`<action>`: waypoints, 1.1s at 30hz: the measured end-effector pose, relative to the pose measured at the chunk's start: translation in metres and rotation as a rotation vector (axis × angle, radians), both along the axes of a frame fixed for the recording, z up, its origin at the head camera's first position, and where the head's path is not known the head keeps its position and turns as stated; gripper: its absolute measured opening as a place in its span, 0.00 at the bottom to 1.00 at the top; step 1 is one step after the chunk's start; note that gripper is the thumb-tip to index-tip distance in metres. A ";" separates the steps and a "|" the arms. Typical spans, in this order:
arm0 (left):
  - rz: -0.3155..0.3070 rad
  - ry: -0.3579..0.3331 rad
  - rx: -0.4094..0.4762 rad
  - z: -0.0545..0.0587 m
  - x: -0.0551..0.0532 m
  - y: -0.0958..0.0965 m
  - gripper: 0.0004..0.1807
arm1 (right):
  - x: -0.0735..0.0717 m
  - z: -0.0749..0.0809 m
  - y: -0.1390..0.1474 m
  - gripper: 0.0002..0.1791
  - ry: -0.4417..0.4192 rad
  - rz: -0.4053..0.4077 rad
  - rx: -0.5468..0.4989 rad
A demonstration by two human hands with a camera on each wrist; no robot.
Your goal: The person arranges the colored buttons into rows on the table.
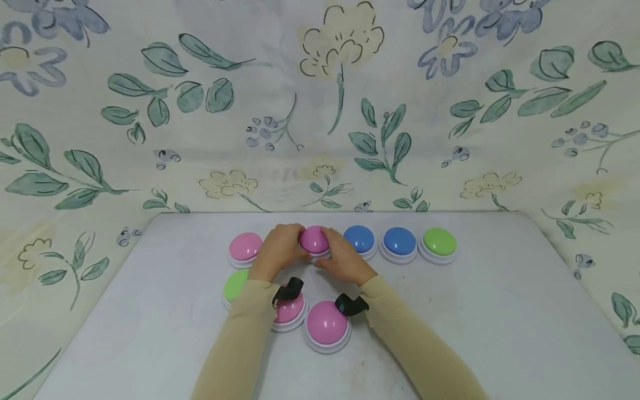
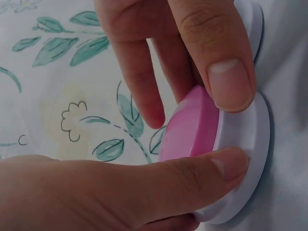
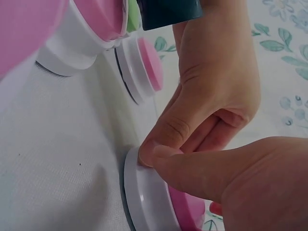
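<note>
Between both hands, at the far middle of the table, is a pink dome push button [image 1: 314, 240] with a round white base. My left hand [image 1: 282, 249] grips its left side. From the right, my right hand [image 1: 346, 258] holds the same button. Both thumbs press on the white base [image 2: 243, 130] in the left wrist view, and the thumb tips nearly meet in the right wrist view. The base [image 3: 147, 197] appears to sit on the tabletop. Some fingers behind the button are hidden.
To the right stand two blue buttons [image 1: 359, 239] [image 1: 399, 241] and a green button [image 1: 439, 242]. A pink button [image 1: 245, 246] is at left. Nearer lie a partly covered green button [image 1: 235, 286] and two pink buttons [image 1: 290, 311] [image 1: 327, 323]. Floral cloth [image 1: 325, 155] hangs behind the table [image 1: 500, 322].
</note>
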State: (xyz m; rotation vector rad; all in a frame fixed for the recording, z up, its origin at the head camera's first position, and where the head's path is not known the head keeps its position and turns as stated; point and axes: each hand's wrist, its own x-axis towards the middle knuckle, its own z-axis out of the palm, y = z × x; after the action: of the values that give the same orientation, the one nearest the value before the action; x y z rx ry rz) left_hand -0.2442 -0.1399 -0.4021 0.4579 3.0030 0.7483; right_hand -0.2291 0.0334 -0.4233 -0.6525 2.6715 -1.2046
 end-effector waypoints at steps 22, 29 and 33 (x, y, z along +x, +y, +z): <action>-0.004 -0.034 -0.017 0.001 -0.001 -0.001 0.28 | 0.001 0.007 0.003 0.43 -0.028 0.010 -0.070; 0.011 -0.051 0.008 0.007 0.001 -0.005 0.39 | 0.003 0.019 0.011 0.38 0.036 -0.010 -0.074; 0.018 -0.045 0.040 0.019 0.007 -0.008 0.35 | 0.006 0.027 0.015 0.34 0.025 -0.016 -0.157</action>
State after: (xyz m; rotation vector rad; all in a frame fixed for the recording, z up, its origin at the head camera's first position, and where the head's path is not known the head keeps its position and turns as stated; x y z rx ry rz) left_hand -0.2373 -0.1476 -0.3835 0.4097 2.9590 0.8100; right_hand -0.2226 0.0486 -0.3962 -0.6738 2.6261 -1.4311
